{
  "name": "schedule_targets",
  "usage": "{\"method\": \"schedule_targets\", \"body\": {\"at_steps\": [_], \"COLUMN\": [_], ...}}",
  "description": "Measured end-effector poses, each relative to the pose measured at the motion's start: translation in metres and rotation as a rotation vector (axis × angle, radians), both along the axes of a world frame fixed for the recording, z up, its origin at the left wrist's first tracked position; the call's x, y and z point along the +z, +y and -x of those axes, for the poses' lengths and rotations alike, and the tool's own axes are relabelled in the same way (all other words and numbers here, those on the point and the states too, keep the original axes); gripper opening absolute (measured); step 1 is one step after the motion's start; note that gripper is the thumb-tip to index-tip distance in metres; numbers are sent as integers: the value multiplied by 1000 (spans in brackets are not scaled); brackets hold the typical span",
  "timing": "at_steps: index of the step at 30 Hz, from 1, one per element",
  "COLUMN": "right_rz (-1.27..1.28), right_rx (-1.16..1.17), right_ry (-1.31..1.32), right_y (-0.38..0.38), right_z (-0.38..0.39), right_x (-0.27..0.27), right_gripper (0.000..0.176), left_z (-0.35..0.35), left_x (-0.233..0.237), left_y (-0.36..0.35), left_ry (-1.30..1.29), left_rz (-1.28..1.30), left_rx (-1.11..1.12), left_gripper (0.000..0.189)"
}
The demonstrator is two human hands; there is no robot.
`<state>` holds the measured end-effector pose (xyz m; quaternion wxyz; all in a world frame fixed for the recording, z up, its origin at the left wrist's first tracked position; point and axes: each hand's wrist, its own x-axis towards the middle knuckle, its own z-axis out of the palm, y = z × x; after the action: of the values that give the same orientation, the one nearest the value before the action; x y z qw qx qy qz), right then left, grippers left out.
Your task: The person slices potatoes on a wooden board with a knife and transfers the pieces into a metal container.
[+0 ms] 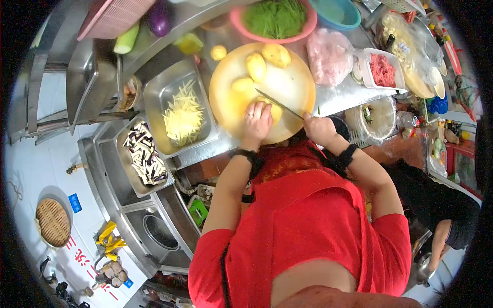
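My left hand presses down on a peeled potato at the near edge of a round yellow cutting board. My right hand grips the handle of a knife, whose blade lies against that potato. Three more peeled potatoes rest on the far part of the board. A steel tray of potato strips stands left of the board.
A tray of cut eggplant sits further left. A pink bowl of greens, a blue bowl, a bag of pale meat and a tray of minced meat line the counter. Another person stands at right.
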<state>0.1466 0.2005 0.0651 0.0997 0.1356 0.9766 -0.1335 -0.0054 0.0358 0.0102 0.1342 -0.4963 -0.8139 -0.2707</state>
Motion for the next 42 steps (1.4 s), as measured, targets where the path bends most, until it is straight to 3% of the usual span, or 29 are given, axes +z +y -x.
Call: {"method": "schedule_targets", "body": {"at_steps": [6,12,17,20,25,29,35,42], "right_rz": [9,-80,4,-13,42,25,42,3], "right_rx": [-4,73,49,23,37,28,19,14], "right_ry": [155,104,124,18,70,43,45,-9], "right_y": [4,5,0,0,7,-2,9,4], "right_z": [-15,-7,-7,-2,-6,-1,-4,1], "right_x": [7,-8,6,-13,14,-8,14,-5], "right_gripper": [13,14,15,17,15,15,18,22], "left_z": [-1,0,-1,-3,0,-5,0,-1], "left_x": [-5,-1,-6,-4,-5,-4,-8,-4], "left_y": [1,1,0,-5,1,-4,0,0], "left_ry": [-6,10,-18,-8,-12,-15,-26,-8], "left_rz": [-23,-15,-8,2,11,26,13,8], "left_rx": [14,7,24,0,8,19,20,24], "left_gripper": [27,27,27,28,29,28,27,26]}}
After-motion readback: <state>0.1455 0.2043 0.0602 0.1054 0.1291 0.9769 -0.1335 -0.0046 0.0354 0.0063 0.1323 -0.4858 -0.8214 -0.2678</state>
